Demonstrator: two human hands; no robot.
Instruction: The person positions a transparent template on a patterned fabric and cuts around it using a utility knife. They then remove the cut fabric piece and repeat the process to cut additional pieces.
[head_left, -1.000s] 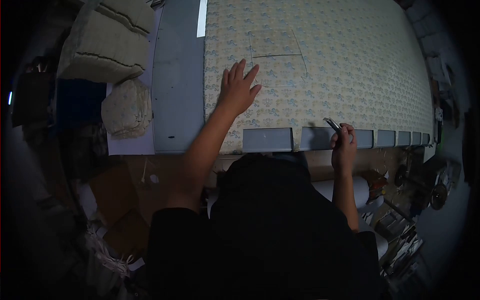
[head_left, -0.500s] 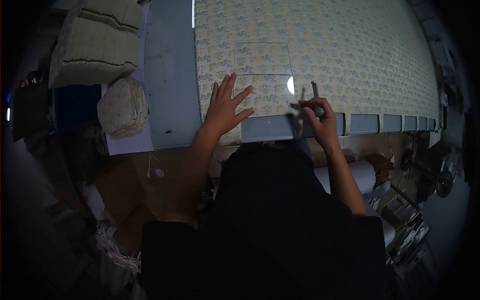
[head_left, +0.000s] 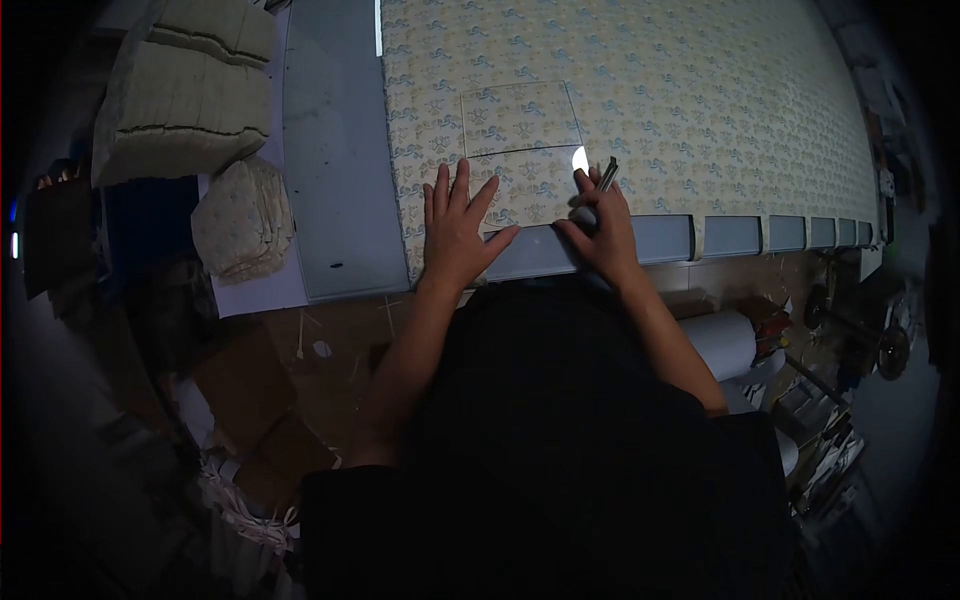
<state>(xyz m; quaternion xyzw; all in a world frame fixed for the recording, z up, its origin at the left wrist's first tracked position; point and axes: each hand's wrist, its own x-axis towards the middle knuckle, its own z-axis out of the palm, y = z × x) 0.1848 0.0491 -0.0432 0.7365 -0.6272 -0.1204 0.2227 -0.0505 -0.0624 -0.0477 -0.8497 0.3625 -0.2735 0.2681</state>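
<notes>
L hand [head_left: 455,230] flat, fingers spread wide, pressing on the clear template [head_left: 520,120], which lies on the printed fabric [head_left: 700,100] near the front edge. R hand [head_left: 603,235] closed round a cutter [head_left: 604,177], tip at the template's R edge. Gray bars [head_left: 740,235] line the fabric's near edge. Stacked cut pcs [head_left: 185,90] far L, beyond the gray tabletop [head_left: 335,150].

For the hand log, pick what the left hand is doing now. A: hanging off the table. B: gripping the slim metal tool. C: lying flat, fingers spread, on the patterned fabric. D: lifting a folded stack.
C: the left hand lies palm down, fingers spread, on the patterned fabric; the right hand grips the slim metal tool.
</notes>
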